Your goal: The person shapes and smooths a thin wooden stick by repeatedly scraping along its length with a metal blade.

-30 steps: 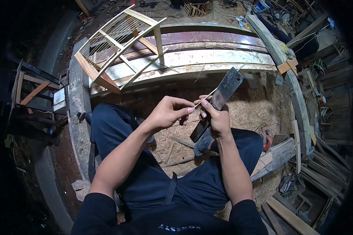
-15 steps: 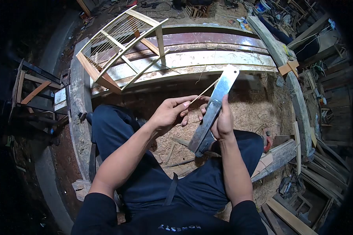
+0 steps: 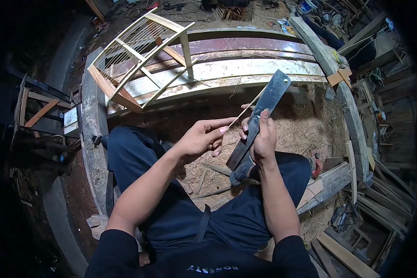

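Observation:
My left hand (image 3: 200,140) pinches a thin bamboo stick (image 3: 237,117) between thumb and index finger. The stick slants up to the right, and its far end meets the edge of a broad-bladed knife (image 3: 272,92). My right hand (image 3: 265,142) grips this knife, thumb lying on its flat face. Its metal blade has a hole near the upper corner, and the dark lower end points down toward my shoe. Fingertips of my right hand show behind the blade, close to the stick.
Beyond my hands, a wooden frame with thin rods (image 3: 125,99) rests on a long plank bench (image 3: 217,69). Weathered beams (image 3: 354,120) flank me on both sides. Shavings cover the ground (image 3: 306,125) between my legs. Scrap wood (image 3: 384,204) lies at the right.
The knife has tilted and shifted slightly up and right, its face now darker instead of shining. My left hand stays nearly in place, with the stick still pinched.

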A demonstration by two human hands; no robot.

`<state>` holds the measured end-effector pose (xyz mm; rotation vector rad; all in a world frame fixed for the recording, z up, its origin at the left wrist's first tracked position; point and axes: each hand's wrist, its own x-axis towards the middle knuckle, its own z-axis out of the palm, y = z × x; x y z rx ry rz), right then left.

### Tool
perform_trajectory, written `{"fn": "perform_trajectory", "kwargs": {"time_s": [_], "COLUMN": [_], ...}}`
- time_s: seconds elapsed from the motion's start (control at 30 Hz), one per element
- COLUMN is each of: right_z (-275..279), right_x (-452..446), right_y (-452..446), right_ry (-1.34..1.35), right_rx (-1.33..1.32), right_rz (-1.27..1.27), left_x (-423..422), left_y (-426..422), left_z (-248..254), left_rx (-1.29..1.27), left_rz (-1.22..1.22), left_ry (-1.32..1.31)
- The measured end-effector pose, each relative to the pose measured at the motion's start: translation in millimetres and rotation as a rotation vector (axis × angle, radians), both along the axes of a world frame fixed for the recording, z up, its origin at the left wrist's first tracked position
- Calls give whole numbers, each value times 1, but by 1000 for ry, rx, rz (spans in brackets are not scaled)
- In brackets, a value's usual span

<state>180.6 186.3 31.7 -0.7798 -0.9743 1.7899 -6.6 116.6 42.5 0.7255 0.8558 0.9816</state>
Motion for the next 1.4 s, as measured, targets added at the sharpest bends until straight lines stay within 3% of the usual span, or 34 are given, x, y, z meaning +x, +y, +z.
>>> {"fn": "perform_trajectory", "kwargs": {"time_s": [0.3,0.6,0.7,0.73,0.8,1.0,1.07,1.1,1.27,1.4], "right_z": [-6,-7,-4,-1,5,3,2,1,3,14], "right_x": [-9,-3,-3,-4,-9,-15,-16,-15,-16,-17], "right_y": [-7,-9,-10,-12,-19,-40,-43,-42,-36,-43], "right_ry": [-29,29,-410,-405,-661,-692,-693,-725,-756,-739], "right_rx": [23,33,392,391,792,901,945,968,896,1036], "right_rz": [49,103,37,34,-92,-8,-23,-44,-146,-90], "left_x": [21,5,1,0,-1,-10,-14,-9,-11,-9], "left_y": [1,-3,-7,-8,-10,-15,-19,-22,-25,-32], "left_z": [-1,-1,4,5,5,-9,-23,-9,-1,6], "left_rx": [-152,-104,-93,-90,-103,-100,22,-73,-87,-202], "left_rz": [183,245,219,204,219,247,165,233,170,277], "left_ry": [-132,-207,-236,-262,-240,-302,-449,-414,-418,-641]}}
